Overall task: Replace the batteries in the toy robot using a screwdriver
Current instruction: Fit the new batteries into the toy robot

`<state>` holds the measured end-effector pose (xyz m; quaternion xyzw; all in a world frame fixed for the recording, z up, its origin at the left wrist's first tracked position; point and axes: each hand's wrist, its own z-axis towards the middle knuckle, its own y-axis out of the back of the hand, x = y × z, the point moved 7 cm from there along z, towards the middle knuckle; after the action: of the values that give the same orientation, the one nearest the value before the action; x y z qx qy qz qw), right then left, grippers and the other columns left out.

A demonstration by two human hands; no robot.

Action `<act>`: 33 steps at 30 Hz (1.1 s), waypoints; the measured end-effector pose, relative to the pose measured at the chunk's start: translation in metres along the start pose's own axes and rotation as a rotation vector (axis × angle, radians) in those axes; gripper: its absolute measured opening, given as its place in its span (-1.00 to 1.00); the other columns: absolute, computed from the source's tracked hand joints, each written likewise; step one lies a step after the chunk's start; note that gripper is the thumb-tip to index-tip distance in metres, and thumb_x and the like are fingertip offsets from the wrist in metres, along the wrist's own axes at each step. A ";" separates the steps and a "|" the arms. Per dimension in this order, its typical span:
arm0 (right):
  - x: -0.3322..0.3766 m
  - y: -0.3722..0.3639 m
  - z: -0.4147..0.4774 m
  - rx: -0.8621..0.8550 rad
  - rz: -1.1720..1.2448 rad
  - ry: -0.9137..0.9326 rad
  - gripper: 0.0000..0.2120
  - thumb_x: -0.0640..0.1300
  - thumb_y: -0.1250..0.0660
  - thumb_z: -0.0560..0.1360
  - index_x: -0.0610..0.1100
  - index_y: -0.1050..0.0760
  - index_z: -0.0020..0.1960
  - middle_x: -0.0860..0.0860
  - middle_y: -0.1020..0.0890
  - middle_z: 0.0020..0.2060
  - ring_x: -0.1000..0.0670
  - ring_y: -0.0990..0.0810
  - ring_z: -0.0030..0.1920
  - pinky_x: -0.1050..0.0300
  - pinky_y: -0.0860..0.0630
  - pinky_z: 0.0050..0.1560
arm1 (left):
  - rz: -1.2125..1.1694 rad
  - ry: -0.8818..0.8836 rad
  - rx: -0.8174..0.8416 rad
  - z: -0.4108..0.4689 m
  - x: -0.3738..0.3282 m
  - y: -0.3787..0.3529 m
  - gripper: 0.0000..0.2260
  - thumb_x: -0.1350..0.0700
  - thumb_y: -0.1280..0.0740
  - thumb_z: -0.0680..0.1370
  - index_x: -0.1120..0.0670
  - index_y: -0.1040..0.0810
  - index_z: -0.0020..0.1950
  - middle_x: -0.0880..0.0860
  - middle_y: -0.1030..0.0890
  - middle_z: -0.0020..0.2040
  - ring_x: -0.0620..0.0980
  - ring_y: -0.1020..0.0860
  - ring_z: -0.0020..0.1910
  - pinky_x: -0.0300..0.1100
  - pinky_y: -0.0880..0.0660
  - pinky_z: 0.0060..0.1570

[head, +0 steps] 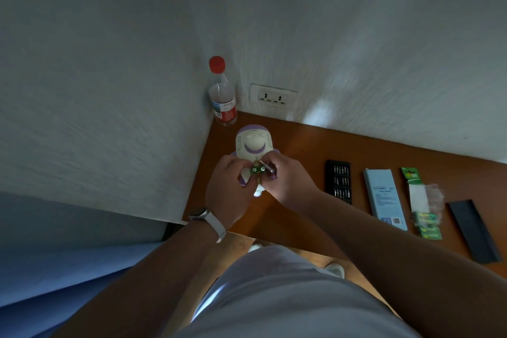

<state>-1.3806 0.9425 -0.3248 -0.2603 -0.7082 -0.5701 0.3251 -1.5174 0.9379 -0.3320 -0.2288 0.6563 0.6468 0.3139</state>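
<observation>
Wooden table set into a white wall corner; view from above, looking down.

Toy robot: white body, purple trim, held just above the table's far left corner. Its head points to 12 o'clock and its base faces the person.

Two batteries with green ends sit side by side in the toy's base, between the two hands.

Left hand: at 7 o'clock of the toy. Fingers curled round the lower left of the body and gripping it. White-strapped watch on the wrist.

Right hand: at 4 o'clock of the toy. Fingers curled close together round the lower right of the body, thumb tip beside the battery ends. Cannot tell if the thumb touches a battery. A small clear-and-purple part shows at the fingertips; too blurred to tell what it is.

On the table at 3 o'clock of the toy, in a row running right:
- open black bit case, rows of small metal bits in it
- pale blue box, lying flat, just beside the case
- green battery pack, plastic front torn open, green cells at its near end
- black cover, lying flat near the right edge

At 11 o'clock of the toy: clear bottle with a red cap, upright in the corner. At 1 o'clock: white wall socket, just above the table's back edge.
</observation>
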 end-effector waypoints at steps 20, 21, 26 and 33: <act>-0.065 0.063 -0.057 -0.035 -0.071 -0.084 -0.85 0.01 -0.25 0.58 0.00 -0.56 0.03 0.12 -0.57 -0.12 0.13 -0.54 -0.13 0.17 -0.49 -0.15 | 0.195 -0.299 -0.078 -0.019 -0.071 -0.016 -0.80 0.10 -0.48 0.49 0.12 -0.62 0.08 0.07 -0.65 0.01 0.05 -0.59 0.04 -0.26 -0.46 -0.06; -0.072 0.071 -0.064 -0.051 -0.094 -0.082 -0.83 0.01 -0.23 0.60 -0.01 -0.56 0.03 0.11 -0.57 -0.11 0.13 -0.54 -0.13 0.15 -0.52 -0.12 | 0.190 -0.322 -0.059 -0.020 -0.080 -0.023 -0.79 0.04 -0.41 0.52 0.11 -0.62 0.10 0.06 -0.66 0.03 0.02 -0.58 0.04 -0.25 -0.46 -0.05; -0.120 0.110 -0.102 -0.103 -0.171 -0.113 -0.74 0.05 -0.14 0.65 0.05 -0.46 -0.18 0.12 -0.48 -0.22 0.14 -0.47 -0.22 0.19 -0.38 -0.27 | 0.252 -0.400 0.085 -0.030 -0.121 -0.073 -0.70 -0.02 -0.33 0.54 0.12 -0.63 0.18 0.08 -0.65 0.13 0.05 -0.61 0.11 -0.14 -0.49 0.08; -0.188 0.161 -0.158 -0.067 -0.270 -0.185 -0.72 0.04 -0.15 0.64 0.02 -0.37 -0.23 0.08 -0.46 -0.24 0.06 -0.51 -0.21 0.12 -0.45 -0.28 | 0.270 -0.512 0.236 -0.044 -0.178 -0.148 -0.73 0.06 -0.47 0.48 0.13 -0.66 0.14 0.10 -0.67 0.11 0.10 -0.62 0.10 -0.09 -0.53 0.05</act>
<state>-1.1127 0.8228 -0.3423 -0.2248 -0.7442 -0.6056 0.1701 -1.2940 0.8667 -0.3118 0.0686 0.6511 0.6385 0.4047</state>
